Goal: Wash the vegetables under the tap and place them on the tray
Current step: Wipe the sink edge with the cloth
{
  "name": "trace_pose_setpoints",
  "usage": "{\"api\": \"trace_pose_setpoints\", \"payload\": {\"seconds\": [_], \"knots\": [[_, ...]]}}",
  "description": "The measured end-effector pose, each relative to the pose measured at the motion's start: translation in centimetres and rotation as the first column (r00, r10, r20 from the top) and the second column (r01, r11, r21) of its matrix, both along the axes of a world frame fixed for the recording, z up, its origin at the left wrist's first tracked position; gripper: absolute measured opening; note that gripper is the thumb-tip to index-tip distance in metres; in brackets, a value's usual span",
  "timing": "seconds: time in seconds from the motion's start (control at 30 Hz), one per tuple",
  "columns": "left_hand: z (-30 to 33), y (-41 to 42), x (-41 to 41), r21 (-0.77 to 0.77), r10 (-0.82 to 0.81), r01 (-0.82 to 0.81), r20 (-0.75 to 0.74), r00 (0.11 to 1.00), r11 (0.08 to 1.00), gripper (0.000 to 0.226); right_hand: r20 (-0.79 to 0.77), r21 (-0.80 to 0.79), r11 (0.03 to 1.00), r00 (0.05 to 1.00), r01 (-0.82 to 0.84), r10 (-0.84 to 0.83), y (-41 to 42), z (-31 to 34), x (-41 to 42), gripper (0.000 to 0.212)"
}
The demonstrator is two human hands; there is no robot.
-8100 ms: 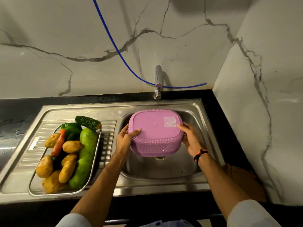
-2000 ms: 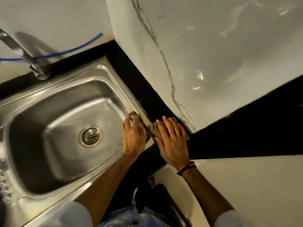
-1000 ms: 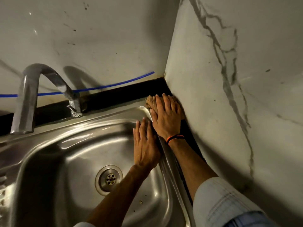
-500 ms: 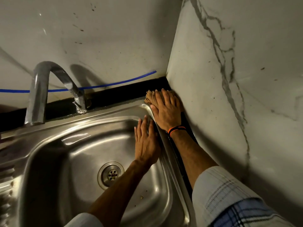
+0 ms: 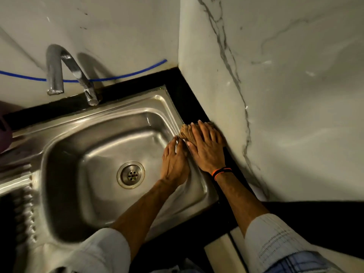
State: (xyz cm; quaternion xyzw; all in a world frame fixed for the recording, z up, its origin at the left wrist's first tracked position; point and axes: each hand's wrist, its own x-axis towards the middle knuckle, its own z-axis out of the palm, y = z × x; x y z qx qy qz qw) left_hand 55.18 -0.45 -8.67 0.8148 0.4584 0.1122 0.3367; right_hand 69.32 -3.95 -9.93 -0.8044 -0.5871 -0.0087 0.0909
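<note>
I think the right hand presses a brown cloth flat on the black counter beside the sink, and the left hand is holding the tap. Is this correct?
Not fully. In the head view the left hand is not on the tap; it lies flat on the right rim of the sink, next to the right hand. The rest holds: the right hand presses the brown cloth on the black counter.
</note>
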Motion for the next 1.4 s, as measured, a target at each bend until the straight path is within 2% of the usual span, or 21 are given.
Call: {"api": "trace_pose_setpoints", "payload": {"seconds": [0.3,0.5,0.67,0.8,1.03,1.2,1.4], "knots": [[0.5,-7.4,-1.8,0.038,-0.096,0.099,-0.082,0.992,0.994,0.057,-0.008,0.023,0.999,0.999,0.040,-0.040,-11.2,0.0,-1.9,0.061],[0.3,-10.3,-3.7,-0.002,-0.108,0.108,-0.128,0.986,0.994,0.057,0.009,0.030,0.998,0.998,0.064,-0.064,-17.0,0.1,-2.5,0.062],[0.1,-11.5,-6.6,0.018,-0.168,0.173,-0.148,0.975,0.985,0.053,0.027,0.038,0.996,0.997,0.076,-0.077,-19.6,0.1,-3.4,0.060],[0.4,-11.9,-9.8,0.037,-0.154,0.162,-0.156,0.976,0.986,0.045,0.018,0.051,0.988,0.989,0.149,-0.150,-19.9,0.4,-5.9,0.056],[0.7,-12.3,-18.4,0.102,-0.090,0.112,-0.205,0.975,0.988,0.039,0.022,0.061,0.985,0.986,0.162,-0.164,-19.6,0.2,-14.9,0.053],[-0.1,-12.6,-26.7,0.164,-0.030,0.064,-0.205,0.978,0.984,0.038,0.025,0.078,0.991,0.993,0.112,-0.114,-18.8,0.3,-23.6,0.052],[-0.3,-13.5,-36.2,0.244,0.075,-0.031,-0.174,0.982,0.969,0.052,0.022,0.056,0.997,0.998,0.053,-0.054,-18.0,0.4,-34.4,0.055]]}}
